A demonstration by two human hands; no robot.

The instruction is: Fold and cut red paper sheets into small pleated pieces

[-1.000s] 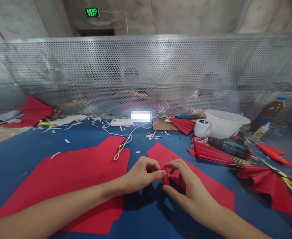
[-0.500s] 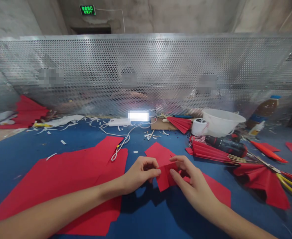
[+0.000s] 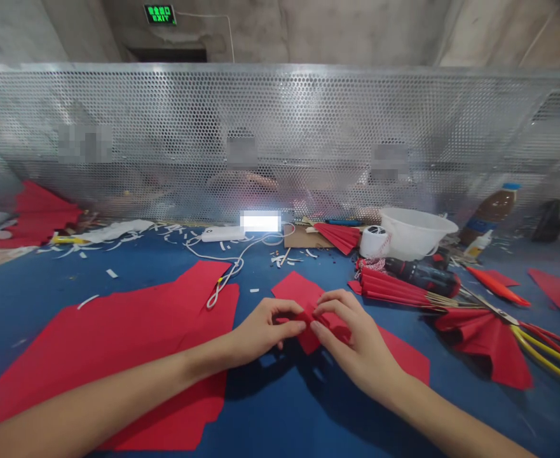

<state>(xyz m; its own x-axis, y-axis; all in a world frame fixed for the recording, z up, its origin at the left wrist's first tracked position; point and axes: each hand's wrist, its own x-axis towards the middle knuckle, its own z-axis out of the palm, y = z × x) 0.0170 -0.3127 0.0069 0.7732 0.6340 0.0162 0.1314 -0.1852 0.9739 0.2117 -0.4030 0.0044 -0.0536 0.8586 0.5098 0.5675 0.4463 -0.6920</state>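
So, one small red paper piece (image 3: 309, 341) was just above the blue tabletop (image 3: 265, 420), left hand (image 3: 266, 327) and right hand (image 3: 349, 327) each pinching an edge, fingertips nearly together. Creasing looked begun, not finished; fingers hid detail. Around: one red sheet pile (image 3: 141, 331), one white bucket (image 3: 419, 235), one power drill (image 3: 425, 275), one blue-capped bottle (image 3: 492, 215).

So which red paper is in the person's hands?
The small piece, pinched between the left hand and right hand; the large sheets at left and the sheet beneath the right hand lie on the table.
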